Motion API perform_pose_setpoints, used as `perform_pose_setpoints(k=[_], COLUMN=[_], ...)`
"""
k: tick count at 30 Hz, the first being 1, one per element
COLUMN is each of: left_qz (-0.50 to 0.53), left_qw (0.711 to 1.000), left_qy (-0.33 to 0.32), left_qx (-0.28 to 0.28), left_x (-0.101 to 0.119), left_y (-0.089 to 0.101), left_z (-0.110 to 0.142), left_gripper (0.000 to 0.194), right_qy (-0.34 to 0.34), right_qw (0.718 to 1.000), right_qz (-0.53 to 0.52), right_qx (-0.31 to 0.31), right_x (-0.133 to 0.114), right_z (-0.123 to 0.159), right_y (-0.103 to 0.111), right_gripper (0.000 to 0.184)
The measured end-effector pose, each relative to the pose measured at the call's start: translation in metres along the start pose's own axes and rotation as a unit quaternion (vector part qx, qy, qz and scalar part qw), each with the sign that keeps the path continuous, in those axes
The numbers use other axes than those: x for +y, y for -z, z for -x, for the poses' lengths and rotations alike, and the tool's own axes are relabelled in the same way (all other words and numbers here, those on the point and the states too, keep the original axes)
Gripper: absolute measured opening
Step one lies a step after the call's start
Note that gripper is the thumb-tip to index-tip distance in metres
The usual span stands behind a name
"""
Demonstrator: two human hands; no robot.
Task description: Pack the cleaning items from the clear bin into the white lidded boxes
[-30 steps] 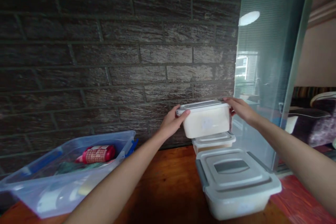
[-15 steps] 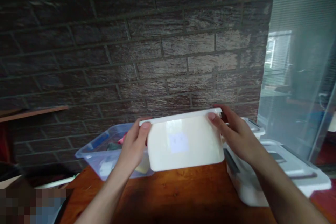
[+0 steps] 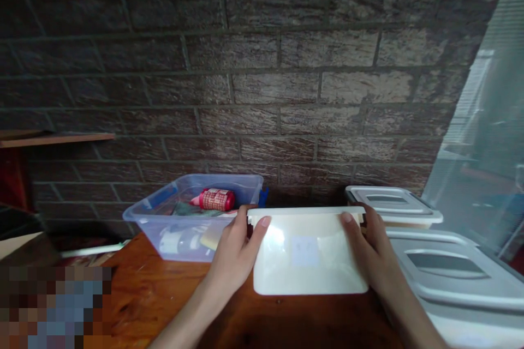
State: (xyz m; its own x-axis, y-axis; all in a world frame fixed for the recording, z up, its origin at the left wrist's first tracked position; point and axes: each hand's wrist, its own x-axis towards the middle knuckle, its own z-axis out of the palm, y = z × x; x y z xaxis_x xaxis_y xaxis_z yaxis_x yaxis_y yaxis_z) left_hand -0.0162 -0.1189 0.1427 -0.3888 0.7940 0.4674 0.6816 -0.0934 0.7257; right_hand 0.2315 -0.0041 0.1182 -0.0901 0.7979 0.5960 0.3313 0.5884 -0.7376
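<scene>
Between my hands is a white plastic storage box [image 3: 311, 267] with a rim or lid along its top and a pale square label on the front. My left hand [image 3: 239, 242] grips its left top edge, thumb on the front face. On the opposite side, my right hand [image 3: 368, 242] holds the right top edge the same way. The fingers behind the rim are hidden. Left of the box stands a clear bluish plastic bin [image 3: 149, 226], holding a red bottle [image 3: 216, 199], some cloth and other items seen dimly through its wall.
Two lidded boxes with grey handles stand at right, a nearer one [image 3: 446, 240] and a farther one [image 3: 395, 199]. Everything rests on a wooden table [image 3: 139, 294] against a dark brick wall [image 3: 254, 87]. A wooden shelf [image 3: 61, 140] juts in at left; a glass panel [image 3: 475, 125] is at right.
The box has come lower and levelled out from a slight tilt, with both hands still on it. My view has turned rightward less, showing more of the bin and its red bottle.
</scene>
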Motion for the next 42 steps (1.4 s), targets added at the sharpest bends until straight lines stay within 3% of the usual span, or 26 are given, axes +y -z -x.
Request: perform_pose_setpoints(k=[3, 8, 15, 21, 26, 32, 42], left_qz=[-0.034, -0.099, -0.071, -0.031, -0.014, 0.014, 0.004], left_qw=[0.999, 0.995, 0.997, 0.999, 0.999, 1.0, 1.0], left_qy=[-0.013, -0.008, -0.007, -0.017, -0.03, -0.022, -0.013], left_qx=[0.0, 0.01, -0.018, -0.032, -0.025, -0.012, 0.012], left_x=[-0.007, -0.013, -0.038, -0.059, -0.059, -0.058, -0.082], left_y=[-0.001, -0.004, -0.009, -0.012, -0.012, -0.015, -0.006], left_z=[0.0, 0.012, 0.026, 0.021, 0.021, 0.023, 0.015], left_gripper=[0.04, 0.044, 0.039, 0.036, 0.035, 0.04, 0.041], right_qy=[-0.033, -0.043, -0.136, -0.103, -0.116, -0.128, -0.104], right_qw=[0.999, 0.997, 0.987, 0.99, 0.989, 0.989, 0.983], right_qz=[0.018, -0.057, -0.057, -0.061, -0.048, -0.038, -0.096], right_qx=[0.004, -0.033, -0.066, -0.069, -0.076, -0.064, -0.113], right_x=[0.009, 0.013, 0.013, 0.02, 0.019, 0.015, 0.027], right_z=[0.006, 0.025, 0.048, 0.044, 0.042, 0.044, 0.036], right_y=[-0.006, -0.015, -0.019, -0.021, -0.022, -0.028, -0.054], right_gripper=[0.052, 0.062, 0.072, 0.068, 0.064, 0.073, 0.073])
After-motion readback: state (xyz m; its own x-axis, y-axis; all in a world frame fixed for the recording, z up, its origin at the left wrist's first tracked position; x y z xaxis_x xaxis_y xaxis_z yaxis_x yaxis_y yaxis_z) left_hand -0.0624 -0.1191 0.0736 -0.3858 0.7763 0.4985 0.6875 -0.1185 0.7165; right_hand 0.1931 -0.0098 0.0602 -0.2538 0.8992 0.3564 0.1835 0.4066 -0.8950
